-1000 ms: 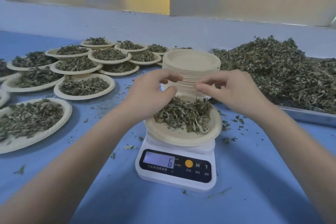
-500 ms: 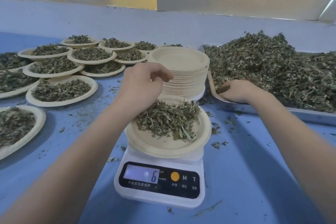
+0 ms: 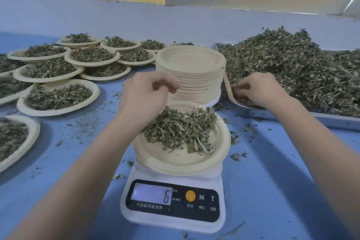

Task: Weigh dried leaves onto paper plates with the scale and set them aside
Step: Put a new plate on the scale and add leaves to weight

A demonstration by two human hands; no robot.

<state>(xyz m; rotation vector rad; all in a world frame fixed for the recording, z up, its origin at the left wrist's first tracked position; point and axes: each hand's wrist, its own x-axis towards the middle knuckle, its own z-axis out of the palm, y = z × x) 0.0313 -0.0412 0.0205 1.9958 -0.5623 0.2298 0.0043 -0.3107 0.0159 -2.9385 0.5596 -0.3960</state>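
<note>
A white digital scale (image 3: 173, 206) stands in front of me, and its display reads 6. On it sits a paper plate (image 3: 175, 161) with a small heap of dried leaves (image 3: 181, 128). My left hand (image 3: 144, 97) hovers over the plate's far left side with its fingers loosely curled; I cannot tell whether it holds leaves. My right hand (image 3: 257, 89) reaches into the near corner of the metal tray (image 3: 331, 120), its fingers curled into the big pile of dried leaves (image 3: 292, 68).
A tall stack of empty paper plates (image 3: 191, 76) stands just behind the scale. Several filled plates (image 3: 58, 95) cover the blue table (image 3: 272, 181) at the left and back left. Loose leaf crumbs lie around the scale. A low blue wall runs along the back.
My right hand went from above the plate to the tray on the right and now digs into the pile. My left hand stays over the plate. The reading is unchanged at 6.
</note>
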